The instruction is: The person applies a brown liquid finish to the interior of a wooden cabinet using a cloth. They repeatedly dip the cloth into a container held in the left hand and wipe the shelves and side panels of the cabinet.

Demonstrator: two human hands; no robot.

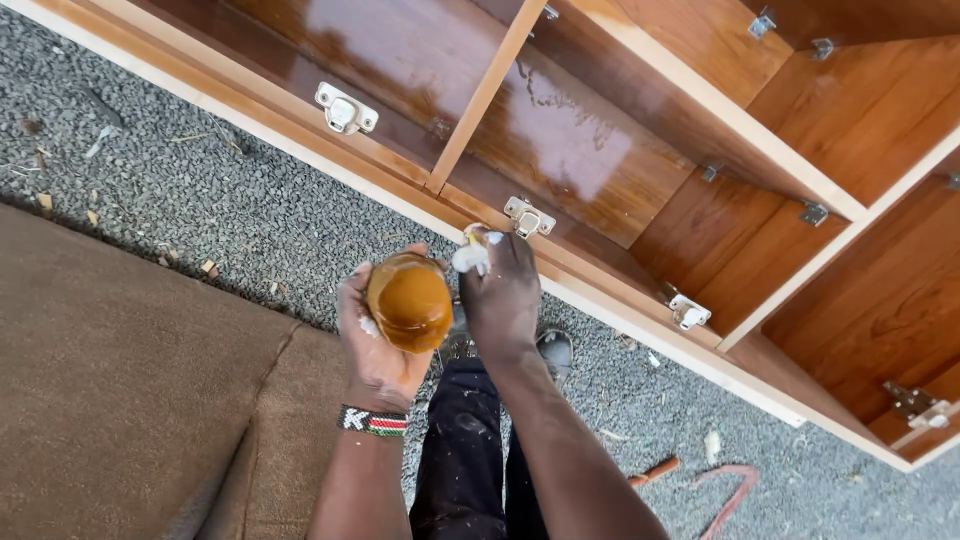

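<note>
Above a glossy wooden cabinet [640, 150] lying open on gravel [200, 200], the left hand [375, 340] wraps an amber bottle [410, 302] while the right hand [500, 290] pinches a whitish rag [472, 256] at its mouth, apparently loading finish, so wiping the cabinet's edge likely follows.

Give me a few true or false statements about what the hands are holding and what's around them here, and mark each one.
1. The left hand holds a brown bottle. True.
2. The right hand is empty. False: it pinches a small whitish wad at its fingertips.
3. The wooden cabinet lies on gravel. True.
4. The cabinet has no hardware fitted. False: metal hinge plates sit along its front edge.
5. A beaded wristband is on the left wrist. True.
6. The floor is tiled. False: it is grey gravel with wood chips.
</note>
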